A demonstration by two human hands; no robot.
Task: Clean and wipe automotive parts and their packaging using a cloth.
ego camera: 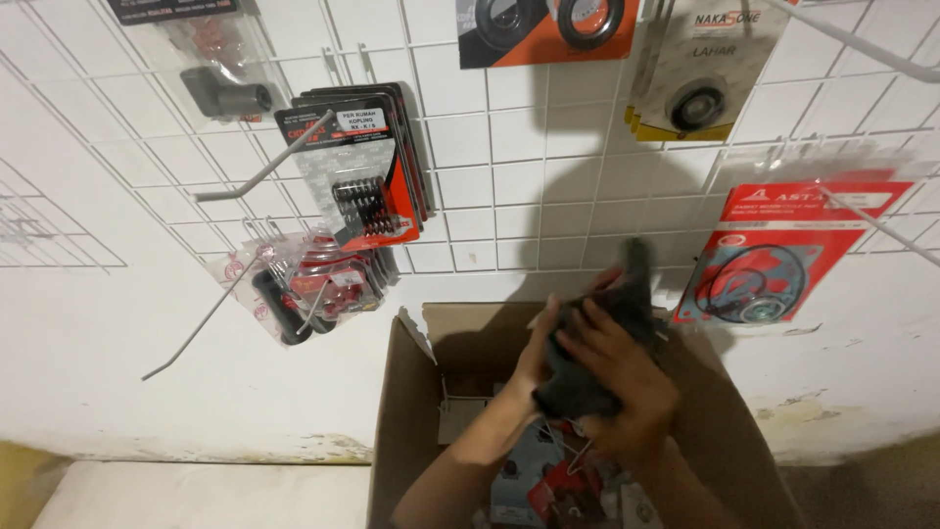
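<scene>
We use the open cardboard box (411,411) at bottom centre as our landmark and go left to right. Far up and to the left of the box, a clear bag with a dark grey rubber part (227,96) hangs on the white wire grid (490,176). Next, above the box's left flap, we see a stack of black-and-red carded packs of springs (364,181), with a bare wire hook (264,171) jutting out in front of them. Just left of the flap hang bagged red and black parts (304,289), and another long hook (196,328) slants down beside them.

Now over the box itself. Our left hand (537,358) comes up from inside the box, fingers curled round the left edge of a dark, soft-looking bundle (597,343). The bundle sits above the box's back rim, against the wall, its long axis near upright and leaning slightly right, the narrow top end pointing up toward the grid. What exactly it is we cannot tell; it is blurred. Our right hand (622,387) lies across its lower front, fingers spread and pressed onto it, gripping it. Beneath the hands, down in the box, lie more packs in red and blue (548,485).

Up and to the right of the box hangs a red pack with a ring-shaped gasket (769,264), and higher above it a yellow-edged pack with a black seal ring (697,103).
</scene>
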